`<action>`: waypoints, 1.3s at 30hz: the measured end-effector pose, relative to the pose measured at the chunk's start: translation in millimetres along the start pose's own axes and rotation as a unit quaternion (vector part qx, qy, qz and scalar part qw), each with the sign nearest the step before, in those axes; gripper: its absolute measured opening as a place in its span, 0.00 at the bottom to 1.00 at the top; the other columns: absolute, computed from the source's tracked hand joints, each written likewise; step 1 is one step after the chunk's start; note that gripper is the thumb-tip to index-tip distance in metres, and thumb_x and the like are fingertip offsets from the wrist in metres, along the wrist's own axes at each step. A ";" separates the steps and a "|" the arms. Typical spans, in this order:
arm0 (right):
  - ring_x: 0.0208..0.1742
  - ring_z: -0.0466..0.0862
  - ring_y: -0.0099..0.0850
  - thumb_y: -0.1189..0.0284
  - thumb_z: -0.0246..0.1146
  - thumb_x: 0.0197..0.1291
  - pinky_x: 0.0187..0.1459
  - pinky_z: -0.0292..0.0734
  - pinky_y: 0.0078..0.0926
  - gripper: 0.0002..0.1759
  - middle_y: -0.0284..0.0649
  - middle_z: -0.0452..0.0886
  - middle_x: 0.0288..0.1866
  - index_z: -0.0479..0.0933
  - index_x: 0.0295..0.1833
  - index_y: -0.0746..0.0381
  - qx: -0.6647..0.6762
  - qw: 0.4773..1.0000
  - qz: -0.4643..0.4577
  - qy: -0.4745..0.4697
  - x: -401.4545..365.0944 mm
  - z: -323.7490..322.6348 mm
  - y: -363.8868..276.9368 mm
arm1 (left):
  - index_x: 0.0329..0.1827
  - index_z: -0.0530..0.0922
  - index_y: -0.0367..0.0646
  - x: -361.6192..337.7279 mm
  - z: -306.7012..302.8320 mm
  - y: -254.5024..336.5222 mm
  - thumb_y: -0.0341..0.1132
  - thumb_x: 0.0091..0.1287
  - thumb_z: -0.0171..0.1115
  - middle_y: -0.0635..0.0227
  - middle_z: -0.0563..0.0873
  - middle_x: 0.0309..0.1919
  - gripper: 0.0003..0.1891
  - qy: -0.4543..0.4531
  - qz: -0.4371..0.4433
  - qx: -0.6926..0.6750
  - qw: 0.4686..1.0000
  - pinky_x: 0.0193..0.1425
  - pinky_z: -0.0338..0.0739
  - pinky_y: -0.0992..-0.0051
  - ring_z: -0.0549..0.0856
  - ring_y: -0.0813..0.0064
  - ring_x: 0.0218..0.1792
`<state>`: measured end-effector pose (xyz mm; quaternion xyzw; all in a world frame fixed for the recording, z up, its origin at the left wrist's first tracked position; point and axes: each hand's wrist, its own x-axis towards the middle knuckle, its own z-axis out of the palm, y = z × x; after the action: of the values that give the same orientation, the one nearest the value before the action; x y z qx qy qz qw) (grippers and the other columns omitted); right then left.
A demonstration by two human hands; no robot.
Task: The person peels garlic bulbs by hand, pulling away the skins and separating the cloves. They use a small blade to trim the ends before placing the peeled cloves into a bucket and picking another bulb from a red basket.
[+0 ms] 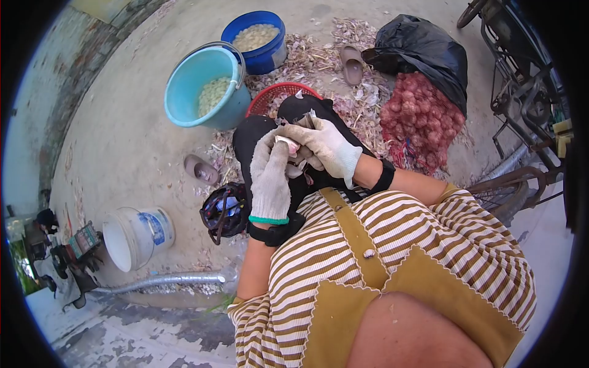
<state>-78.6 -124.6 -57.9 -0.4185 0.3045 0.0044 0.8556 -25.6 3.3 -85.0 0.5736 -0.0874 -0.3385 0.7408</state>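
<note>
My left hand (pixel 270 172), in a whitish knitted glove with a green cuff, is closed on a pinkish-white piece of garlic (pixel 288 145) above my lap. Close against it, my right hand (pixel 325 147), also gloved, has its fingers curled round a small dark tool (pixel 307 121), whose kind I cannot make out. The fingers of both hands meet around the garlic and partly hide it. Beyond my knees sits a red plastic basket (pixel 270 93), largely hidden by my legs. Garlic skins (pixel 307 55) are strewn over the ground around it.
Peeled cloves lie in a turquoise bucket (pixel 178 92) and a blue bucket (pixel 233 27). To the right stand a red mesh sack of garlic bulbs (pixel 423 119), a black plastic bag (pixel 423 46) and a bicycle (pixel 521 104). Slippers (pixel 351 64) and a white bucket (pixel 123 239) are also around.
</note>
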 end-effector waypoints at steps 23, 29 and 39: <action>0.43 0.84 0.44 0.56 0.59 0.64 0.41 0.80 0.40 0.20 0.48 0.80 0.44 0.75 0.50 0.62 -0.764 0.587 -0.253 -0.081 -4.0 -31.7 -20.1 | 0.51 0.76 0.37 12.3 -9.5 -0.3 0.34 0.73 0.56 0.69 0.83 0.33 0.10 0.053 -0.045 -0.083 0.994 0.22 0.67 0.88 0.82 0.83 0.28; 0.40 0.84 0.41 0.61 0.58 0.64 0.36 0.80 0.40 0.14 0.43 0.79 0.42 0.75 0.45 0.60 -0.806 0.503 -0.290 -0.115 3.1 -32.3 -23.2 | 0.50 0.78 0.36 7.7 1.6 7.5 0.34 0.71 0.59 0.71 0.83 0.31 0.11 0.071 -0.027 0.069 0.995 0.24 0.70 0.86 0.81 0.84 0.26; 0.44 0.84 0.42 0.60 0.57 0.64 0.44 0.78 0.40 0.14 0.43 0.82 0.41 0.79 0.46 0.57 -0.780 0.570 -0.244 -0.085 12.7 -41.9 -38.4 | 0.54 0.76 0.32 -3.2 -4.2 25.2 0.30 0.71 0.56 0.68 0.82 0.30 0.13 -0.034 -0.101 -0.038 0.994 0.23 0.68 0.85 0.78 0.83 0.25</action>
<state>-79.8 -182.9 -56.7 -0.9798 -0.0043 0.0665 0.1885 -15.8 11.3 -62.7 0.5392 -0.0408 -0.4340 0.7206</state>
